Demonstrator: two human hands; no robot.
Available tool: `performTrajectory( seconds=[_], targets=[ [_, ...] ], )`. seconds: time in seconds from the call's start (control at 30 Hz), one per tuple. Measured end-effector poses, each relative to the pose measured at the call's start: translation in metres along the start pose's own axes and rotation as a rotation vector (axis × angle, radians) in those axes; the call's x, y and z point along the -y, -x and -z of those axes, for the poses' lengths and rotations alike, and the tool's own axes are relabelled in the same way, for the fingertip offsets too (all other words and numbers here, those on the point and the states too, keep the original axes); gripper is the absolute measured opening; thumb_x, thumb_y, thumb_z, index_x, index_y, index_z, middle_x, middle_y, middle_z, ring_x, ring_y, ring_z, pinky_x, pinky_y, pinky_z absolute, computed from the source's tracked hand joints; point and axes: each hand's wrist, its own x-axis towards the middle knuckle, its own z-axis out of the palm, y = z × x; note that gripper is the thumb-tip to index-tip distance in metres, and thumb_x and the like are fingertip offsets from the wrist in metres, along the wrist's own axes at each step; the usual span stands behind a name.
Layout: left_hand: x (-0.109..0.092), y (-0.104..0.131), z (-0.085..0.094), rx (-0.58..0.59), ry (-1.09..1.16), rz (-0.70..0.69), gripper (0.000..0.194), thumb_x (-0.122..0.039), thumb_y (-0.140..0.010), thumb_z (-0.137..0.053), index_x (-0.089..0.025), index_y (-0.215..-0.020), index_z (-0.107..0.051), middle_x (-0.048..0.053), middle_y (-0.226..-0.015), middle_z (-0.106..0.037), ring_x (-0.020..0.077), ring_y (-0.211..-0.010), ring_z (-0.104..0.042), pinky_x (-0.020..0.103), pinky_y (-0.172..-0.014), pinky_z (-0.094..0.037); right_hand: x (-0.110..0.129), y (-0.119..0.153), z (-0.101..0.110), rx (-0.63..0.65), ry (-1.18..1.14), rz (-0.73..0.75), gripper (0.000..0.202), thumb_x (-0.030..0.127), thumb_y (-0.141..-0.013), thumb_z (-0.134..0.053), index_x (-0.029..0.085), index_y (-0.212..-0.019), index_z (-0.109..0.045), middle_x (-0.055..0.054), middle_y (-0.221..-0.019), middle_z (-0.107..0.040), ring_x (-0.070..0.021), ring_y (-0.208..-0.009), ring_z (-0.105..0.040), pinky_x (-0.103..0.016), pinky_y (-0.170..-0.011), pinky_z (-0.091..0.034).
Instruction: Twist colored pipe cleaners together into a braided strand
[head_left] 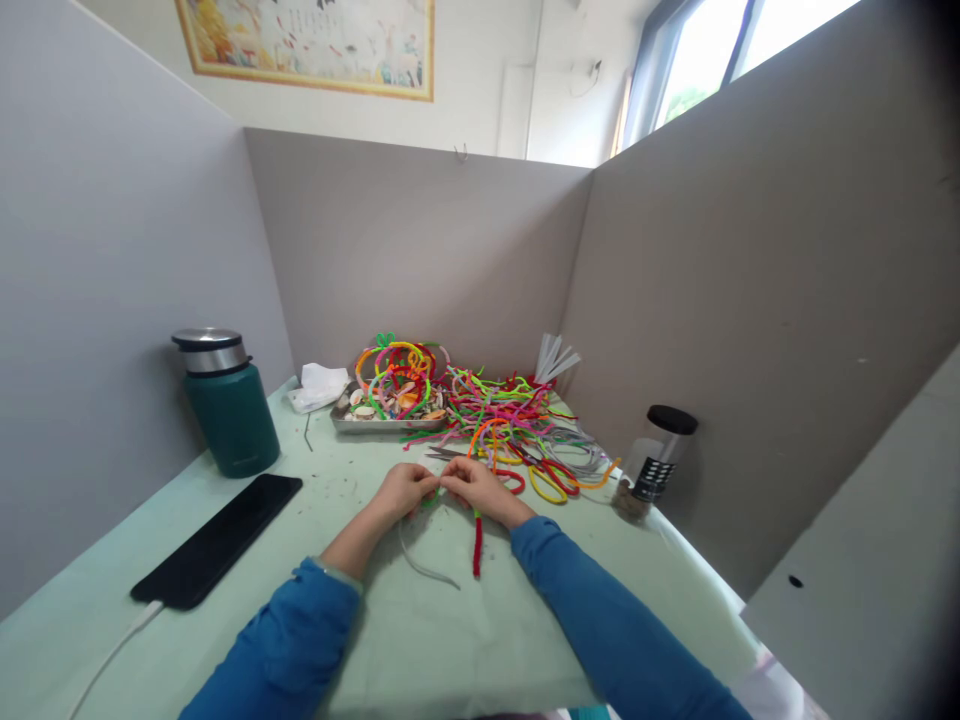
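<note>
Apparently, close finger work on a small, fuzzy bright-green piece [430, 498] is in hand, just above the pale-green, cloth-covered bench [427, 660]. The left hand [409, 490] seems clamped on it; the right hand [477, 486] has its fingers pinched together just beside, their hold too small to tell. The next move likely calls for a steady left pinch.

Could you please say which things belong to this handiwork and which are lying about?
Likely in use: green pipe cleaner, red pipe cleaner, pipe-cleaner heap, scissors, shell tray.
Probably lying about: smartphone, teal flask, black-lidded jar, tissue pack.
</note>
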Motion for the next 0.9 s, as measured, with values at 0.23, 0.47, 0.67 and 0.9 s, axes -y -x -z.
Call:
performTrajectory(
  seconds=[0.23, 0.47, 0.67, 0.9],
  targets=[
    [-0.0014, 0.0045, 0.0026, 0.109, 0.224, 0.021, 0.036, -0.048, -0.068, -0.054, -0.013, -0.060, -0.051, -0.006, -0.032, -0.036, 0.0053, -0.028, -0.030, 0.020, -0.034, -0.023, 0.0009, 0.0000, -0.0006, -0.003, 0.006, 0.007, 0.017, 0.032, -0.077, -0.055, 0.016, -0.081, -0.053, 0.005, -0.054, -0.046, -0.0059, -0.043, -0.040, -0.016, -0.039, -0.029],
    [-0.0011, 0.0052, 0.0027, 0.128, 0.235, 0.037, 0.037, -0.049, -0.068, -0.055, -0.014, -0.058, -0.049, -0.007, -0.031, -0.035, 0.0049, -0.027, -0.029, 0.020, -0.033, -0.022, 0.0031, 0.0006, -0.0005, 0.016, -0.012, 0.018, 0.015, 0.031, -0.077, -0.055, 0.016, -0.081, -0.054, 0.005, -0.054, -0.045, -0.0061, -0.044, -0.039, -0.016, -0.039, -0.028],
    [-0.0017, 0.0058, 0.0029, 0.161, 0.257, 0.052, 0.036, -0.050, -0.068, -0.054, -0.015, -0.059, -0.048, -0.007, -0.031, -0.035, 0.0052, -0.027, -0.028, 0.020, -0.033, -0.022, 0.0027, 0.0010, 0.0001, 0.031, -0.010, 0.049, 0.015, 0.030, -0.078, -0.054, 0.017, -0.084, -0.055, 0.005, -0.056, -0.046, -0.0064, -0.044, -0.039, -0.017, -0.039, -0.029],
    [-0.0038, 0.0069, 0.0031, 0.175, 0.256, 0.010, 0.035, -0.048, -0.071, -0.052, -0.015, -0.060, -0.049, -0.006, -0.033, -0.036, 0.0055, -0.028, -0.029, 0.020, -0.033, -0.022, 0.0021, -0.0004, 0.0002, 0.035, -0.052, 0.046, 0.013, 0.028, -0.078, -0.052, 0.017, -0.085, -0.054, 0.005, -0.055, -0.045, -0.0062, -0.043, -0.038, -0.017, -0.039, -0.028]
  ],
)
